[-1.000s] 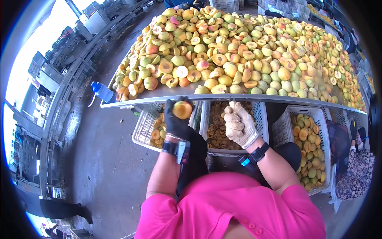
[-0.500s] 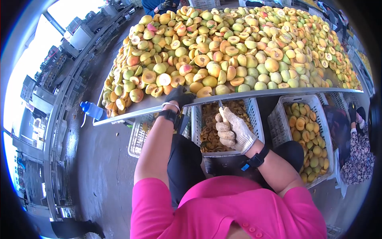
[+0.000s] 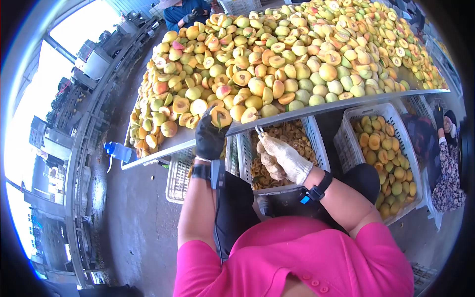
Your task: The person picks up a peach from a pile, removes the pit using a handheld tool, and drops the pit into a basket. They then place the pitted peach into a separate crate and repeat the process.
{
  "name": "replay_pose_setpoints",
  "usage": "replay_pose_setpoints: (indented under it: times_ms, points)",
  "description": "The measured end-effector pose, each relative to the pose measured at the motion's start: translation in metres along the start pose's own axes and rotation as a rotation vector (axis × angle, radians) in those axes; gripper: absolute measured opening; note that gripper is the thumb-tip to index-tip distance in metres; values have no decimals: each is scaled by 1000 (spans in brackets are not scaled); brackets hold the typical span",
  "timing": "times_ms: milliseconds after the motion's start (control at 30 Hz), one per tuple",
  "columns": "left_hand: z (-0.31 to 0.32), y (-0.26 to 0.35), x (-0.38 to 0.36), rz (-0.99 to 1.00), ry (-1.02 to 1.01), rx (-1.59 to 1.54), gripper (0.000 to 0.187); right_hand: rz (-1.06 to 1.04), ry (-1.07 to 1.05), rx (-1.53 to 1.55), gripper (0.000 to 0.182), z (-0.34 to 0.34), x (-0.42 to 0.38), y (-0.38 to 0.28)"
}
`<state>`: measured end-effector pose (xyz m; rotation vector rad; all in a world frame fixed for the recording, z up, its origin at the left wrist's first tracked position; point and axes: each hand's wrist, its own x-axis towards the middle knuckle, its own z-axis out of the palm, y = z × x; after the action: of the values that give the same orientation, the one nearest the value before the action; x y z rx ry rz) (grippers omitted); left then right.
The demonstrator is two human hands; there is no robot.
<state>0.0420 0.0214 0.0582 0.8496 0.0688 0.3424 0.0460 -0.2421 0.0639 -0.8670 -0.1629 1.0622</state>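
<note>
My left hand, in a dark glove, is closed on a halved fruit at the near edge of the table. The cut face of that half, with its pit, is turned up. To the right, my right hand, in a white knitted glove, is wrapped round a small tool whose looped metal tip sticks out past the fingers. It hangs over a crate of fruit scraps. A large heap of whole and halved yellow-green fruit covers the table beyond both hands.
A blue bottle is at the table's left corner. On the right stands a crate of halved fruit. Another crate sits below my left hand. A co-worker is at the far side; another person's patterned sleeve shows at right.
My left hand has lifted and turned, now with a fruit half in it. My right hand has tilted and shifted slightly left, and the metal tip shows more clearly. The view has shifted.
</note>
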Motion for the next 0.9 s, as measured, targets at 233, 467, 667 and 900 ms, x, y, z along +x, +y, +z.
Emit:
replay_pose_setpoints:
  times_ms: [233, 467, 667, 900]
  points:
    - [63, -36, -60, 586, -6, 1375, 38, -272, 103, -524, 34, -6, 7, 13]
    - [59, -65, -70, 477, -39, 1167, 42, -538, 191, -1134, 31, -22, 21, 16]
    - [27, -97, -59, 271, 33, 615, 40, -703, 204, -1401, 25, -42, 39, 34]
    - [44, -101, -61, 235, 200, 205, 47, -526, 181, -1319, 29, -21, 27, 33]
